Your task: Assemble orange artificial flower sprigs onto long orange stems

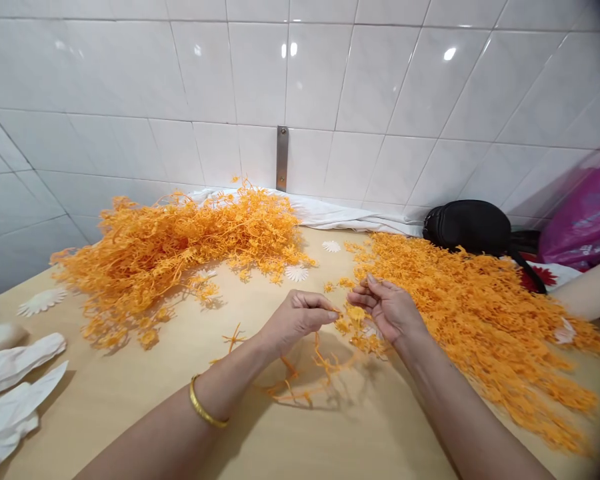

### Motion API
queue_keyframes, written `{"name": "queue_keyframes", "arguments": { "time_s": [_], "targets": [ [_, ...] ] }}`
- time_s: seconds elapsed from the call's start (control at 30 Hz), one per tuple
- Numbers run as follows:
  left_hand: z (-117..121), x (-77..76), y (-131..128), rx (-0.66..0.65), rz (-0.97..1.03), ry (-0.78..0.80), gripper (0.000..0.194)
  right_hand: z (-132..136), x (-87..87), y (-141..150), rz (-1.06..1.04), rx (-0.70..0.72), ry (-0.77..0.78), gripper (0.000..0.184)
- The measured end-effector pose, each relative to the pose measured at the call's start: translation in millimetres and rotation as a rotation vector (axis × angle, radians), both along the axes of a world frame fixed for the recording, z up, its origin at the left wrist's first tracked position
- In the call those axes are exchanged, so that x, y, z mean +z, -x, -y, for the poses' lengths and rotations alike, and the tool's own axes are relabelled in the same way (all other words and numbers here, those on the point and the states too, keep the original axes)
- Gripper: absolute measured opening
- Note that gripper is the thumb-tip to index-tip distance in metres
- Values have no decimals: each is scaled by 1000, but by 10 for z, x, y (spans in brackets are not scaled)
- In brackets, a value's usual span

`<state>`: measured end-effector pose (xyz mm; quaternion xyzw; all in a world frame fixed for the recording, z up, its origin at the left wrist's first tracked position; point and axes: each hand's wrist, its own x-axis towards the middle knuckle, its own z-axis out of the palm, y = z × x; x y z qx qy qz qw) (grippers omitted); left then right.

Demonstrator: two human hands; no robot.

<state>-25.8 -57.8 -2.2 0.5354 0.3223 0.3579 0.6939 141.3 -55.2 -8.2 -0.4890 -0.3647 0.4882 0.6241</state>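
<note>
My left hand (pixel 300 320), a gold bangle on its wrist, pinches a branching orange plastic flower stem (pixel 325 360) between thumb and fingertips. Its thin sprigs hang down toward the table. To the right, my right hand (pixel 387 310) is turned partly palm up, with fingers curled and the thumb near the index finger. A bit of orange shows at its fingertips, and it seems to grip part of the same plastic flower strand. Small orange flower heads (pixel 356 315) dangle between the two hands; exactly where they join is hidden.
A big heap of orange plastic flower stems (pixel 190 233) lies at left, another spread pile (pixel 480 313) at right. White petal pieces (pixel 297 273) dot the wooden table (pixel 190 407). White gloves (pixel 15 373), a black pouch (pixel 467 225), a purple bag (pixel 585 213) and another person's arm (pixel 587 287) are at the sides.
</note>
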Motion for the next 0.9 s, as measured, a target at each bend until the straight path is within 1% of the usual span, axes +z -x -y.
{"name": "queue_keyframes", "arguments": {
  "time_s": [0.07, 0.1, 0.17, 0.2, 0.27, 0.33, 0.37, 0.43, 0.5, 0.6, 0.67, 0.73, 0.8, 0.83, 0.9],
  "targets": [
    [-20, -10, 4, 57, -12, 20, 16, 15, 38, -62, -94, 7, 88, 6],
    [-32, -15, 0, 88, -21, 25, 17, 30, 56, -71, -129, 23, 122, 9],
    [-51, -22, -13, 145, -50, 20, 18, 65, 84, -61, -143, 49, 136, 21],
    [-55, -27, -21, 171, -68, 11, 18, 80, 92, -48, -150, 56, 143, 24],
    [-56, -51, -36, 225, -91, -18, 18, 101, 95, -21, -166, 88, 166, 21],
    [-55, -98, -46, 274, -81, -53, 18, 114, 79, 12, -167, 151, 179, 15],
    [-57, -129, -50, 289, -71, -73, 18, 120, 65, 34, -151, 190, 183, 15],
    [-69, -196, -54, 299, -62, -101, 17, 133, 27, 92, -67, 260, 175, 20],
    [-86, -252, -61, 291, -69, -118, 17, 147, -13, 158, 72, 313, 134, 23],
    [-106, -298, -75, 285, -97, -119, 13, 164, -58, 228, 320, 371, 50, 19],
    [-108, -311, -79, 258, -164, -105, 10, 169, -70, 233, 474, 396, 9, 17],
    [-104, -314, -74, 222, -246, -125, 9, 171, -67, 217, 611, 409, -24, 14],
    [-97, -301, -67, 205, -307, -200, 10, 177, -51, 209, 737, 402, -56, 14],
    [-93, -284, -67, 209, -321, -249, 12, 182, -39, 217, 794, 373, -82, 16],
    [-80, -230, -79, 219, -323, -335, 16, 190, -15, 258, 883, 253, -150, 20]
  ]
}}
